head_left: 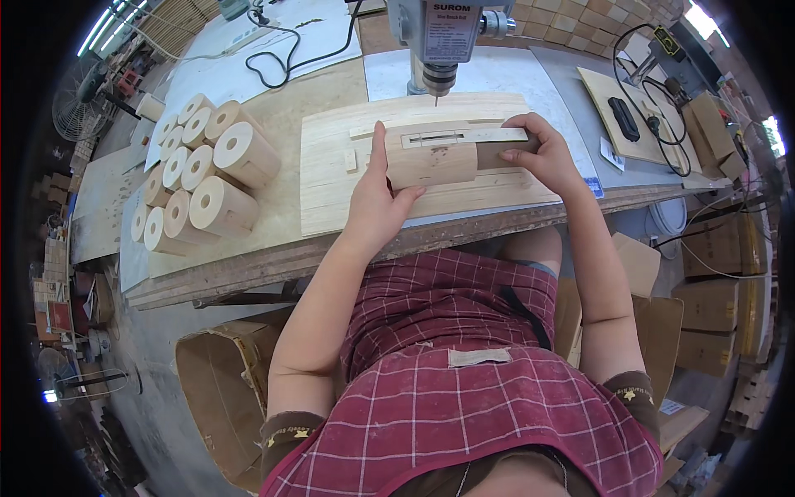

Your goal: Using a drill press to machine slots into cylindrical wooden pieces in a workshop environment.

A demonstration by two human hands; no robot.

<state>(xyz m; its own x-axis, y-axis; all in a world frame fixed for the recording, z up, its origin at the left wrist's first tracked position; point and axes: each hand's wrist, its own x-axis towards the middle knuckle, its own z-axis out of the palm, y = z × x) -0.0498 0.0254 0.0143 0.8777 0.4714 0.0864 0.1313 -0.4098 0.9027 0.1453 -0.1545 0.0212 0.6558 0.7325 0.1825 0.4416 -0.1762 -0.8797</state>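
A pale wooden cylinder (431, 166) lies on its side on a wide wooden board (327, 207) beneath a bench drill (439, 74). Along its top is a flat light strip (497, 135) with a long slot. My left hand (381, 190) grips the cylinder's left end, fingers up along the end and thumb in front. My right hand (542, 157) is closed round the right end, where a darker brown section shows beneath the strip. The drill bit is above and slightly behind the slot, apart from it.
Several drilled wooden cylinders (244, 153) stand grouped at the left of the bench (286, 149). A board with black cables and a black device (621, 120) is at the right. Cardboard boxes (708, 315) fill the lower right; an open carton (207, 381) sits below left. A fan (79, 112) stands far left.
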